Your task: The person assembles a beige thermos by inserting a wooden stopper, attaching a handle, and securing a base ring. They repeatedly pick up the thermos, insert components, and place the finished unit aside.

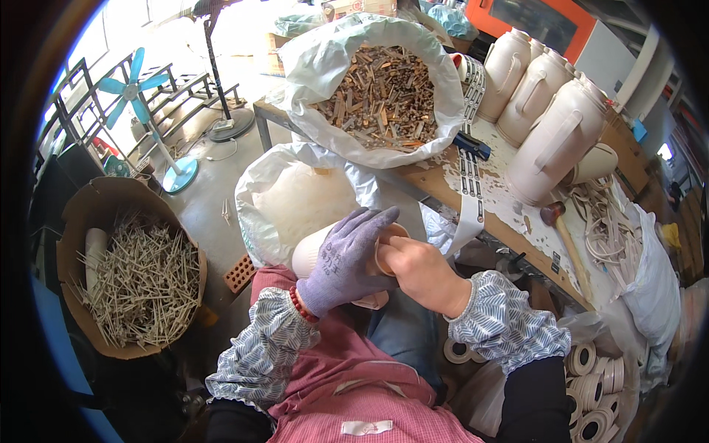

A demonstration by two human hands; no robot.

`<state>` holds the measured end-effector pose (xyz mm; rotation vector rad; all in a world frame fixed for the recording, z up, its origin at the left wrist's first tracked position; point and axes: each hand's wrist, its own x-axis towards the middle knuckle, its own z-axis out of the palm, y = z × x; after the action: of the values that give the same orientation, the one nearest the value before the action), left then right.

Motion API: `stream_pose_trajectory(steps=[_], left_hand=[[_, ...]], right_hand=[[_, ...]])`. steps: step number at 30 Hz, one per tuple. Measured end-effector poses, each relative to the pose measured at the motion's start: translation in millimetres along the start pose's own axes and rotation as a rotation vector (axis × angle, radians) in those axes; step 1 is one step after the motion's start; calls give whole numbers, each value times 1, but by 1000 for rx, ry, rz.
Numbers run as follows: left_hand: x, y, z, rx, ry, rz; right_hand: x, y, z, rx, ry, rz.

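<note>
A cream plastic jug lies tilted across my lap, its mouth end toward my right hand. My left hand, in a grey-purple work glove, is wrapped over the jug's side and grips it. My bare right hand is closed at the jug's rim, its fingers curled against the mouth end. Whether a small part is also between those fingers is hidden. Just beyond my hands stands an open white sack with pale contents.
A large sack of brown strips sits at the table. Several cream jugs, a hammer and pale strips lie there. At left are a carton of thin pale pieces and a blue fan. Rings lie bagged at lower right.
</note>
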<state>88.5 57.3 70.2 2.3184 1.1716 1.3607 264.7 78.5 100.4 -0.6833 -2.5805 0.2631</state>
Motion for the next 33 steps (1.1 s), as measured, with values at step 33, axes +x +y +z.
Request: stream_pose_trajectory(steps=[33], left_hand=[[-251,1,-131,-641,170,-1383]], right_hand=[[149,247,57,-470,209,418]])
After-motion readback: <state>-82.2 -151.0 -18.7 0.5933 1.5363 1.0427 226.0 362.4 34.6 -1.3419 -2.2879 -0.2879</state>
